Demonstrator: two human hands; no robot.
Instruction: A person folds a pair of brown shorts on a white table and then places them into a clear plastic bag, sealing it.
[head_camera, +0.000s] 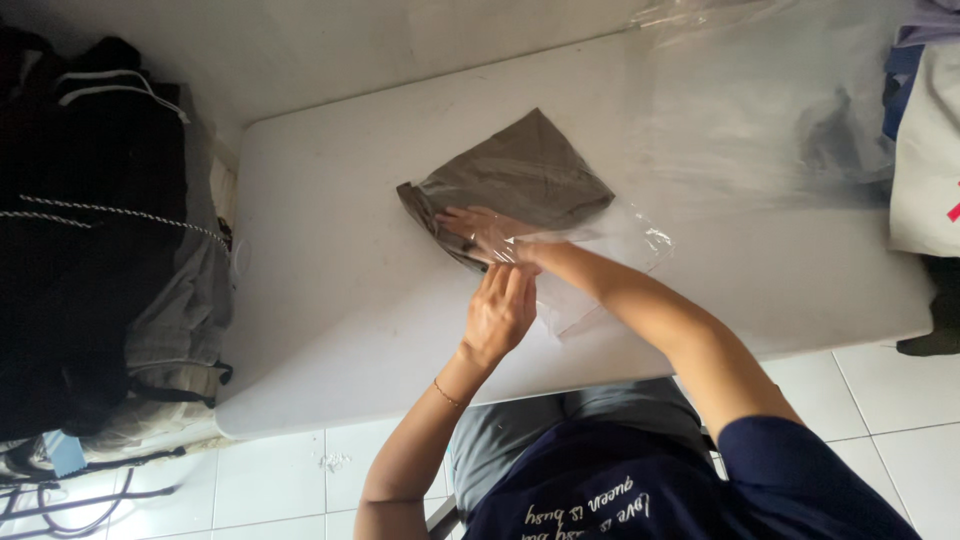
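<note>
Two hands, left hand (497, 312) gripping clear bag (610, 262), right hand (480, 232) inside on folded garment (515, 180)

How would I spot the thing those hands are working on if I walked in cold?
Find the white table in the middle of the room. Near its centre lies a folded grey-brown garment, partly inside a clear plastic bag, with the right hand flat on it and the left hand at the bag's edge. It is the only folded cloth on the tabletop; the dark clothes are piled off to one side.

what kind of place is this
Likely a home or small garment-packing spot: a white folding table on a tiled floor, a folded grey garment going into a clear plastic bag, clothes piled alongside.
</note>
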